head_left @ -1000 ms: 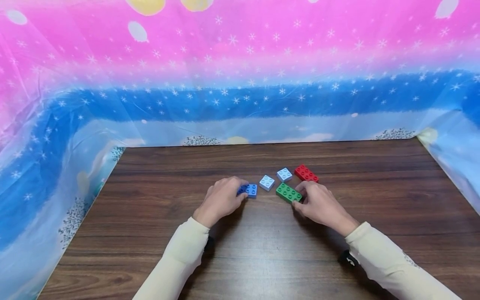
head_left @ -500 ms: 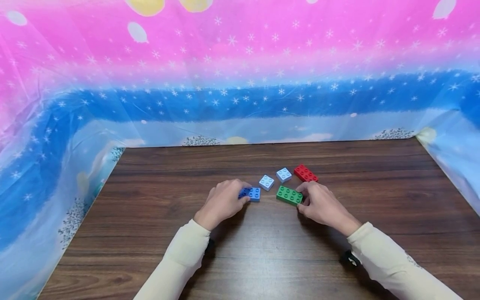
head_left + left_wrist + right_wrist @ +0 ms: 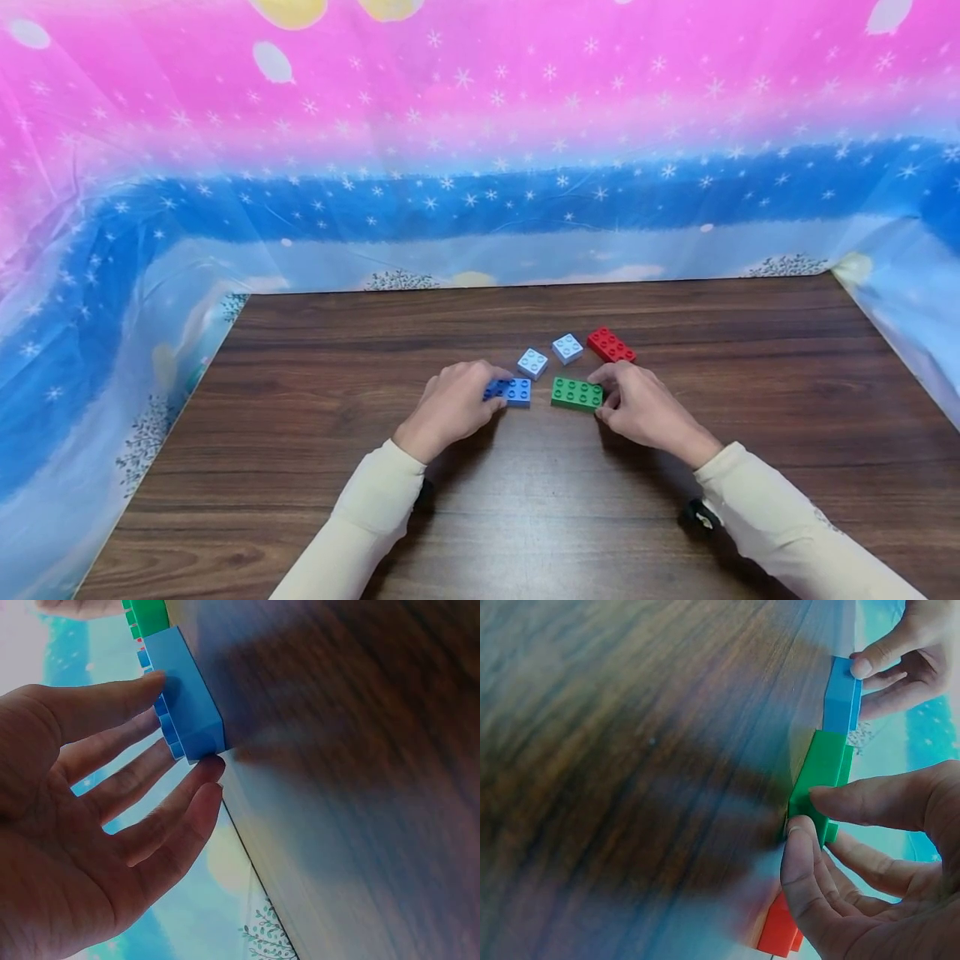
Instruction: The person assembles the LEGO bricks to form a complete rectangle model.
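Head view: the left hand point(image 3: 453, 408) pinches a blue brick point(image 3: 519, 392) between thumb and fingers, a narrow grip the width of the brick. Its fingers cover the left end, while the right end sticks out free with studs up. From the left wrist, the thumb lies along the brick's long near side at the stud edge, and a fingertip touches its short end.

The right hand point(image 3: 637, 404) holds a green brick point(image 3: 576, 394) in a similarly narrow pinch at its right end; the left end stays uncovered, studs up. The right wrist view shows that thumb against the long near side and other fingers curled at the short end.

Both held bricks lie about midway between the left and right edges of the worktop point(image 3: 330, 350), their long sides roughly along its far edge. Their free ends face each other across a small gap.

Towards the far edge, just behind that gap, lie two square light-blue bricks point(image 3: 532, 362), apart from each other. A red brick point(image 3: 611, 344) lies slantwise behind the right hand, nearest the far right corner. Past the far edge hangs a pink and blue cloth point(image 3: 450, 200) with snowflakes.
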Demonstrator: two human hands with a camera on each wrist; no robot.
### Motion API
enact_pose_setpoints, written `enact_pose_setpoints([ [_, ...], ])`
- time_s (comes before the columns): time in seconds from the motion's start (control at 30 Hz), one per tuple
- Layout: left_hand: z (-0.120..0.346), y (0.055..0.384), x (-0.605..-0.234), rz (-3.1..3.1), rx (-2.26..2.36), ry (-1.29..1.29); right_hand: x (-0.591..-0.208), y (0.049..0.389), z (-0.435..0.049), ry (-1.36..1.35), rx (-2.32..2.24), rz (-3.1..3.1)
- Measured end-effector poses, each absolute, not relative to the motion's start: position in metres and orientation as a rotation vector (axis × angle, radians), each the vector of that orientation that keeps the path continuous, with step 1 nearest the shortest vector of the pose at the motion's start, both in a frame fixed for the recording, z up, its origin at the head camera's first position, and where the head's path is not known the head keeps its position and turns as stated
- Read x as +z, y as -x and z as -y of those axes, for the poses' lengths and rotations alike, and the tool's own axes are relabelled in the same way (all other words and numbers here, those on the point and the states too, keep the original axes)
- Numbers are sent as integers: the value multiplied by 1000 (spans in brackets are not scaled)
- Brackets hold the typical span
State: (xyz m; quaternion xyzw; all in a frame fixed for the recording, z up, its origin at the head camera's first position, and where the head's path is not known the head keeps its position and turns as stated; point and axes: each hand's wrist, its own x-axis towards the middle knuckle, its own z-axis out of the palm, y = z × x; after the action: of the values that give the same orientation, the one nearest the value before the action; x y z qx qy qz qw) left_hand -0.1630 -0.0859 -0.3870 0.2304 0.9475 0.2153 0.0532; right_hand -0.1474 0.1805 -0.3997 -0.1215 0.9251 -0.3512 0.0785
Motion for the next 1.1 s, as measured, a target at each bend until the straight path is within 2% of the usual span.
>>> enact_pose_setpoints([
  [1.1,70,163,-388,-2875,633,-765,-400,150,-178,334,-1094,-2709],
])
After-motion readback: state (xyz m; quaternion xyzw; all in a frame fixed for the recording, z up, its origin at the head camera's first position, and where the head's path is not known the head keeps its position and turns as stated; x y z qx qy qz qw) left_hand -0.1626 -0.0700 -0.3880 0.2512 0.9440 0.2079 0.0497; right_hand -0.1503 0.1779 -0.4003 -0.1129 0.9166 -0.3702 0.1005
